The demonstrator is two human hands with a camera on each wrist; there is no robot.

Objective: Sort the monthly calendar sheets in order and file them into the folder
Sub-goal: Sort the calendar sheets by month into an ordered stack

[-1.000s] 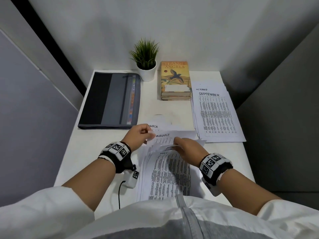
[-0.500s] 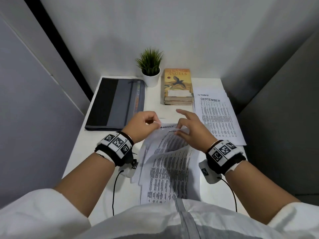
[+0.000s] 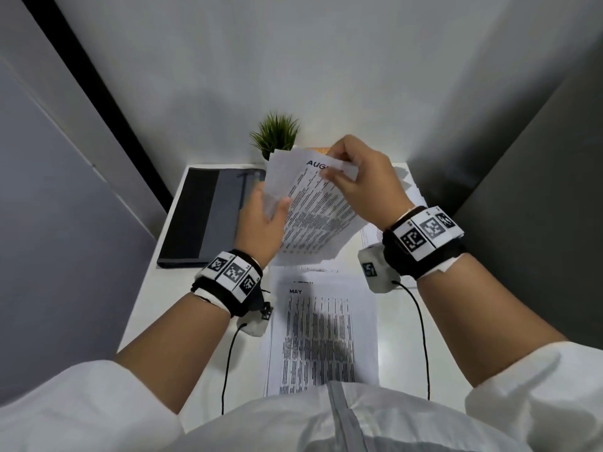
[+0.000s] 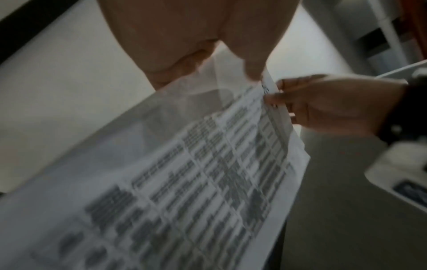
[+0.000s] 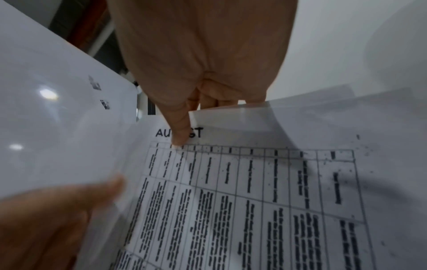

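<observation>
- Head view: hands raised above a white desk [image 3: 153, 308]. The left hand [image 3: 261, 223] grips the left edge of a small sheaf of white printed calendar sheets [image 3: 313, 216], thumb on the front; the right hand [image 3: 362, 177] pinches the top edge beside the heading of the front AUGUST sheet [image 3: 321, 203]. The sheaf is tilted and clear of the desk. Below the hands a MAY sheet [image 3: 323, 334] tops a flat pile near the body. A dark grey closed folder [image 3: 202, 216] lies at the desk's left, just beyond the left hand. More white sheets [image 3: 414, 190] show behind the right wrist. A small green potted plant [image 3: 275, 135] stands at the back wall.
- Left wrist view: blurred. The left thumb [image 4: 251, 60] rests on the sheet's upper edge, and the right hand [image 4: 330, 104] pinches that edge from the right.
- Right wrist view: the right thumb [image 5: 180, 127] covers the middle of the AUGUST heading, the fingers curled behind the paper. The left hand [image 5: 53, 215] holds the paper's left side, with a second sheet [image 5: 57, 109] fanned apart from the first.
- Risk, as a judgement: thin sheets cling together, so two could move as one and land out of order; a loosened pinch could drop the sheaf onto the MAY pile and mix the months.
</observation>
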